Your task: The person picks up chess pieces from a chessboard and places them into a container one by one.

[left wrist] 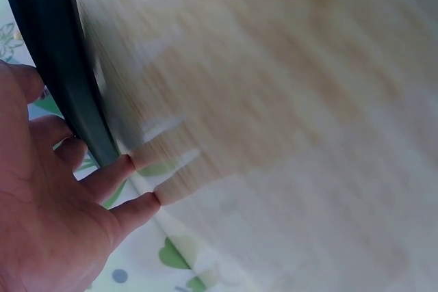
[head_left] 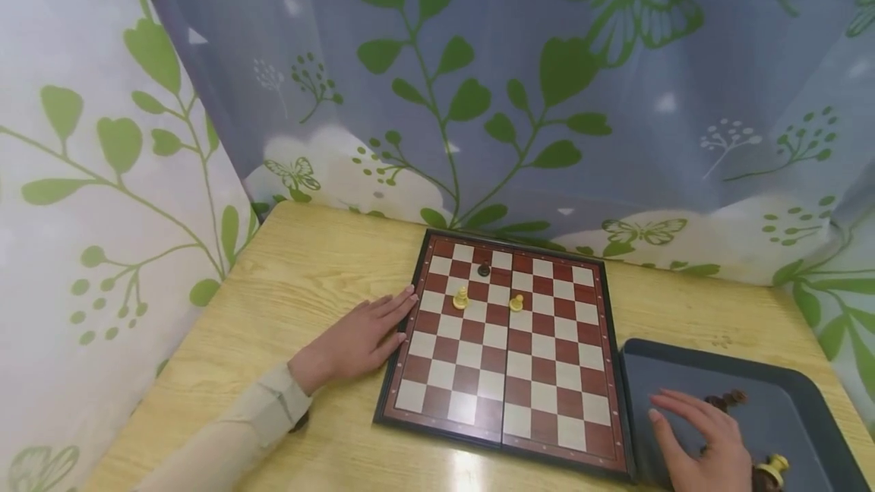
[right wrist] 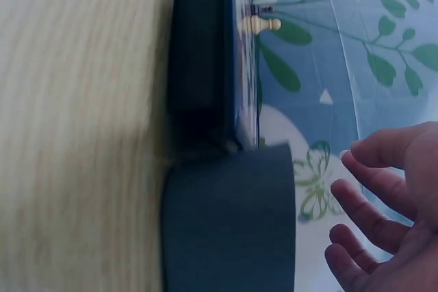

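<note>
A folding chessboard (head_left: 452, 376) with red-brown and cream squares lies flat on the table. On its far half stand two cream chess pieces, a taller one (head_left: 461, 298) and a pawn (head_left: 516, 302), along with a small dark piece (head_left: 484, 270). My left hand (head_left: 358, 336) rests along the board's left edge, fingers stretched out, fingertips right at the rim. Over the dark tray (head_left: 683, 365) hovers my right hand (head_left: 711, 446), its fingers loosely bent with a gap between thumb and forefinger. Nothing shows in its grasp in the right wrist view.
Inside the tray lie dark chess pieces (head_left: 735, 397) and a cream piece (head_left: 775, 465), partly behind the right hand. The tray's left side adjoins the board. A dark object (head_left: 300, 423) peeks out beside the left sleeve. Leaf-patterned cloth (head_left: 437, 97) hangs behind the wooden table (head_left: 328, 257).
</note>
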Demonstrator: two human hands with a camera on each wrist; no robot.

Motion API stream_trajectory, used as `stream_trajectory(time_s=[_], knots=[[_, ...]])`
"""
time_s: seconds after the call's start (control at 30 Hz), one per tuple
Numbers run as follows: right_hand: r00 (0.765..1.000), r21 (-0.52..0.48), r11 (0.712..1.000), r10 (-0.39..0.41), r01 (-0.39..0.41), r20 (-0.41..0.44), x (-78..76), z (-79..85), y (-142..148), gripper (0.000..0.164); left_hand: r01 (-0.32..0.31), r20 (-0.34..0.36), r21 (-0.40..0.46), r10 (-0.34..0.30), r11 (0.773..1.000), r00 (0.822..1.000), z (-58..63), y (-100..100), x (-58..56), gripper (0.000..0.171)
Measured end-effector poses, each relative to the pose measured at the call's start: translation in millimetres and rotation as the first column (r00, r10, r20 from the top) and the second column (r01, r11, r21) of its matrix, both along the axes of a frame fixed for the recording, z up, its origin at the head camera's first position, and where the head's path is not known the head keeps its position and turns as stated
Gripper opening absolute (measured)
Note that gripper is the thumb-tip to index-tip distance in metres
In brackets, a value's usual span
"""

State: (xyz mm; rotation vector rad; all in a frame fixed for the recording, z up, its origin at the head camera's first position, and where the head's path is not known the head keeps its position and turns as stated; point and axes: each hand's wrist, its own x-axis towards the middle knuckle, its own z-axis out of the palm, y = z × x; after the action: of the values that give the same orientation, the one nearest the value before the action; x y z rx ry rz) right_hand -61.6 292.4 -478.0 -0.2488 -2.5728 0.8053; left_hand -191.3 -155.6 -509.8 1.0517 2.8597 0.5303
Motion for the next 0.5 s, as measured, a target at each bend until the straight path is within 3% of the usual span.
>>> stream_trajectory(time_s=[0.17,0.27,0.5], knots=[[0.993,-0.022,0.994,0.112,-0.111,0.047,-6.3,6.2,-11,0.018,0.000,0.001,0.009,0.000,1.000,1.000,1.8,0,1.7,0.060],[0.978,-0.015,0.979,0.203,-0.203,0.041,-12.6,10.3,-14,0.019,-0.005,0.002,0.007,0.005,1.000,1.000,2.7,1,1.8,0.060],[0.944,-0.010,0.944,0.331,-0.330,0.010,-28.1,20.7,-29,0.020,-0.011,0.006,-0.015,0.011,1.000,1.000,3.8,1,1.3,0.061]])
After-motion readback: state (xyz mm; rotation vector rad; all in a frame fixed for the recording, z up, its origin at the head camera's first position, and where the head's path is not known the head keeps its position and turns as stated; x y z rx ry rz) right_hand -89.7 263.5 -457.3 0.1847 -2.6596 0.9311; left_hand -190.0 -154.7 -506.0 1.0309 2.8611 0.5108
